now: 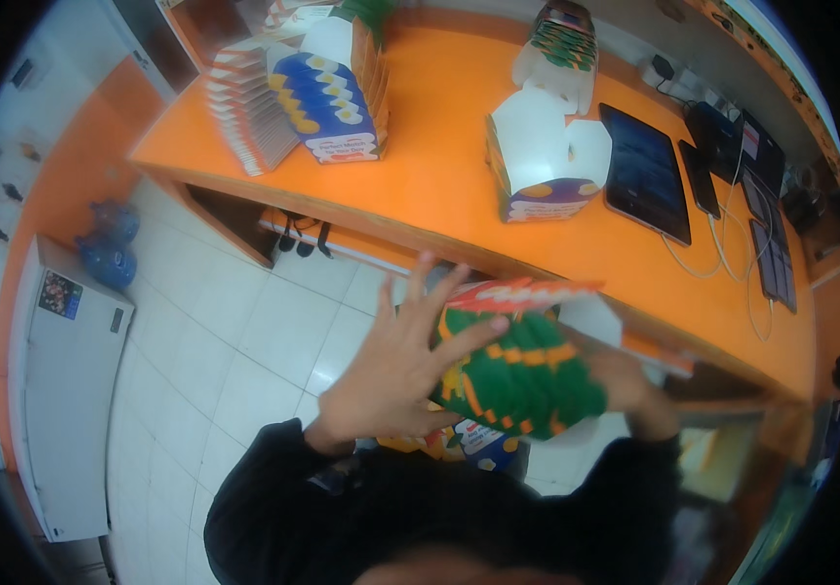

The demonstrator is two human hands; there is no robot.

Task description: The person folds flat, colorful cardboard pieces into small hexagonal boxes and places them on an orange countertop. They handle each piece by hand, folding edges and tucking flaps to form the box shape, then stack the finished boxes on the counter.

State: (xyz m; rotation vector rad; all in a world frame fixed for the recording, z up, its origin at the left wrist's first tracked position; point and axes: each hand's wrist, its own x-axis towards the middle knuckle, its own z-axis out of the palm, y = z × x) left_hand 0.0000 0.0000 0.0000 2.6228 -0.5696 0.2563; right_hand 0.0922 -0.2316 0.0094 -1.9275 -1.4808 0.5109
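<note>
A stack of green nested cardboard food boxes (517,375) with orange trim is held up in front of my body, past the table's front edge. A red and white flap (517,292) stands along its far side, smeared by motion. My left hand (395,361) is at the stack's left end, index finger laid over the boxes, thumb lower down and the other fingers spread upward. On the right side my right hand (629,385) grips the stack; it is blurred and its fingertips are hidden. Beneath the stack, yellow and blue boxes (483,444) show near my lap.
On the orange table (429,127) stand nested blue and white boxes (332,107), an open white box (546,156) and a green-patterned stack (561,58). A tablet (646,171), phones and cables lie at the right. A white chest (74,390) and blue water bottles (108,258) are left.
</note>
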